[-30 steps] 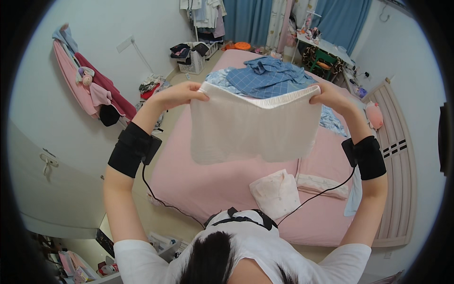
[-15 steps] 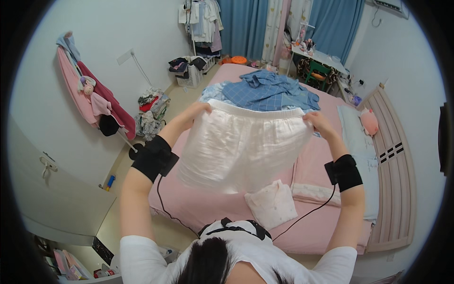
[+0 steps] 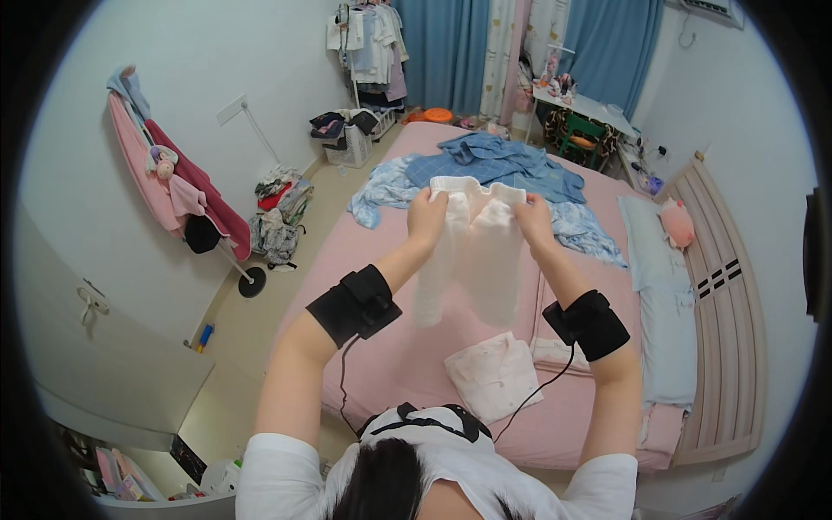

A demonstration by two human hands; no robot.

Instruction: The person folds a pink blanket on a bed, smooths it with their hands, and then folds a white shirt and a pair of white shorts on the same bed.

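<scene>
A pair of white shorts with an elastic waistband hangs above the bed, its lower part blurred by motion. My left hand grips the waistband near its left end, and my right hand grips it near the right end. Between them the waistband sags and the cloth bunches inward. Below, a folded pale garment lies on the pink bed sheet. Beyond the shorts is a heap of blue checked cloth, with light-blue patterned cloth spreading out beside it.
Pillows and a pink plush toy lie along the wooden headboard. On the left stand a coat stand with pink clothes and a floor pile of clothes. A laundry basket is farther back. Cables run from both black forearm bands.
My hands have come closer together, so the shorts went from stretched wide to narrowed and bunched. More of the light-blue cloth on both sides now shows.
</scene>
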